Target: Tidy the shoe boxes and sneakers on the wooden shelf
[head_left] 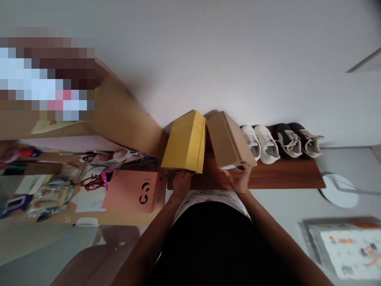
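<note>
A yellow box (183, 139) stands on the brown wooden shelf board (285, 176), leaning a little. My left hand (181, 184) is at its near lower end, with the fingertips partly hidden against the box. To its right, a brown cardboard box (230, 139) is tilted, its near edge raised above the board. My right hand (240, 180) grips that near lower edge, thumb and fingers around the corner. White sneakers (263, 143) sit just right of the brown box, and black sneakers (297, 141) with beige laces stand beyond them.
On the left, a cluttered desk (119, 218) bears a pink box (131, 190), red-framed glasses and plastic bags. A wooden cabinet side (127, 115) rises beside the yellow box. At the right lie a round white device (339, 190) and a white printed package (351, 250).
</note>
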Tool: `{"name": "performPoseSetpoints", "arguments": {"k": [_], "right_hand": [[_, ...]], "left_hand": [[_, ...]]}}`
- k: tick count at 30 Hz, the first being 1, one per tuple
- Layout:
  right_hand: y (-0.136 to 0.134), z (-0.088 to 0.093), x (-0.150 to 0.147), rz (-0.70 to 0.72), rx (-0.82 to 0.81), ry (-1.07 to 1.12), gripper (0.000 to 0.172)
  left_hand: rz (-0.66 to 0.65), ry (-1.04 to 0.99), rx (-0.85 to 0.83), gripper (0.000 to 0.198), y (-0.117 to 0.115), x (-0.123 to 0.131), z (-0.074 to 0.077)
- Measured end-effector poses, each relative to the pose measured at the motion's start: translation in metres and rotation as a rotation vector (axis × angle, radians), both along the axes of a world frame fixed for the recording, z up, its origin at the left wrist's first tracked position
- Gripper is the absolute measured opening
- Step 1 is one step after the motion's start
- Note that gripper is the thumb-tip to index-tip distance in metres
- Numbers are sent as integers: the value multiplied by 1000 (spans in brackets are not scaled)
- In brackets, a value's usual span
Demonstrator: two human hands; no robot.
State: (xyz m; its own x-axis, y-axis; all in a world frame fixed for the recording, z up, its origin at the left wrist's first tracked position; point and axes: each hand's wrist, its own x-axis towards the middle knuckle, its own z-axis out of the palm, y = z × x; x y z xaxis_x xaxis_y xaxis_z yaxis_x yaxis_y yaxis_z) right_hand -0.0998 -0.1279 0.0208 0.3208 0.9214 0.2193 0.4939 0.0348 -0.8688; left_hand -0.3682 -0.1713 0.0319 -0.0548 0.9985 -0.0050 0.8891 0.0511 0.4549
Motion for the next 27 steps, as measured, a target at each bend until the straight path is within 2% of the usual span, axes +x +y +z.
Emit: {"name": "performPoseSetpoints", "arguments": {"k": [3, 5, 9, 13, 18, 22, 25, 27], "right_hand": [[7, -20, -12, 225, -45, -228, 35], [9, -37, -17, 331, -102, -358, 24], [9, -59, -18, 557, -210, -580, 27], [19, -60, -19, 590, -299, -671, 35], [34, -51, -27, 584, -360, -701, 34], [28, -42, -31, 593, -358, -709, 33], [15, -35, -23, 577, -342, -659, 36], [6, -31, -4, 568, -312, -565, 35]], "left_hand": [[-144, 179, -73, 25, 8, -4, -19], [-210, 251, -137, 31, 11, -3, -30], [-297, 270, -272, 42, 21, 8, -48], [-294, 228, -384, 48, 33, 22, -56], [-275, 315, -422, 54, 28, 36, -47], [-184, 402, -501, 56, 18, 49, -32], [-150, 356, -577, 53, 19, 55, -21], [-143, 247, -613, 49, 22, 62, -16]]}}
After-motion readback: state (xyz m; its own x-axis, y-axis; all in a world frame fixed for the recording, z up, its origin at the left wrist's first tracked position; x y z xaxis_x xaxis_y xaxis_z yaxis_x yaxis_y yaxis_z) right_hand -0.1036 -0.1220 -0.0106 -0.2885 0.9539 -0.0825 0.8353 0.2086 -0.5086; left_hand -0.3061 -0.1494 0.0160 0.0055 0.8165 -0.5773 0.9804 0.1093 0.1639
